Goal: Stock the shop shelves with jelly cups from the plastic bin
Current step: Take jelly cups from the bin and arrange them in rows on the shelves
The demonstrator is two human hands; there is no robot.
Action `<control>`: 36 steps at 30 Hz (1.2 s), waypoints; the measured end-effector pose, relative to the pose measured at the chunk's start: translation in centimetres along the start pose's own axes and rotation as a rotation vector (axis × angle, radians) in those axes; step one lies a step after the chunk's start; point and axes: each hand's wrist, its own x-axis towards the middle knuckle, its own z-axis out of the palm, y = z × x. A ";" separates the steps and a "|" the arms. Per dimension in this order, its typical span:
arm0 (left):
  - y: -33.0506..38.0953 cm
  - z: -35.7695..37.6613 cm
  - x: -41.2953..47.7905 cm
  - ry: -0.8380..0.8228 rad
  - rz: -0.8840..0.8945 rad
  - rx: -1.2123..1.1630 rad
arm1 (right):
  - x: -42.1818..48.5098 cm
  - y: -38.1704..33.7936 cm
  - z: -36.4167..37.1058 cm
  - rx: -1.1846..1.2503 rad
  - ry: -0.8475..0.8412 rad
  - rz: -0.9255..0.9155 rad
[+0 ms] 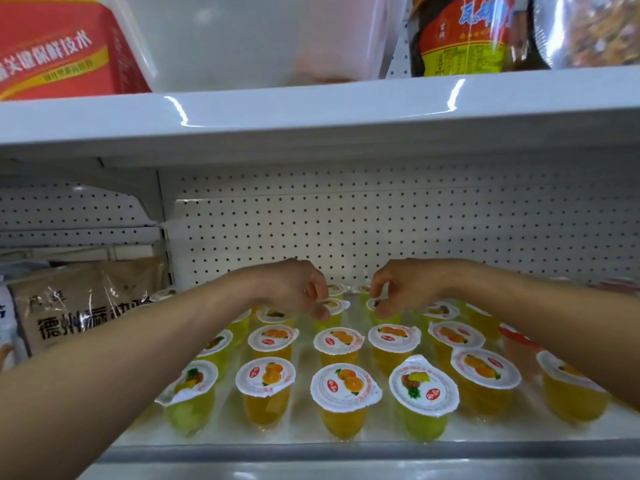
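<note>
- Left hand [294,289] reaches over the rows to the back of the white metal shelf [311,441]. Its fingers curl down, with thumb and fingertips pinching the rim of a white-lidded yellow plastic jelly cup [335,304].
- Right hand [405,289] is curled the same way just beside it, pinching the neighbouring jelly cup [372,303]; the 2 cups stand upright, close together but apart.
- More jelly cups [346,393] (orange and pineapple pictures on the lids) stand in rows from the front edge back toward the white pegboard wall [381,230].
- A translucent white plastic bin [242,39] sits mid-span on the upper shelf [311,112].
- A brown printed packet [86,306] stands past the shelf's left edge.
</note>
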 end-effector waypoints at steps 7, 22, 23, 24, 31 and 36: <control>0.1 1.1 1.1 0.055 -0.003 -0.012 | 0.5 0.0 0.6 0.054 0.047 0.005; 0.2 0.4 0.6 0.035 0.037 -0.123 | -0.1 0.0 -0.8 0.069 0.107 -0.008; 0.2 -0.1 0.5 0.063 0.045 -0.137 | -0.6 0.4 -1.7 0.094 0.169 0.000; 0.4 -0.6 0.3 0.092 0.059 -0.143 | -1.2 0.9 -2.6 0.125 0.230 0.012; 3.6 -1.9 -0.6 0.132 0.147 -0.156 | -5.8 6.7 -4.6 0.020 0.271 0.126; 6.8 -1.4 2.6 0.101 0.146 -0.094 | -5.8 11.5 -4.3 -0.070 0.166 0.094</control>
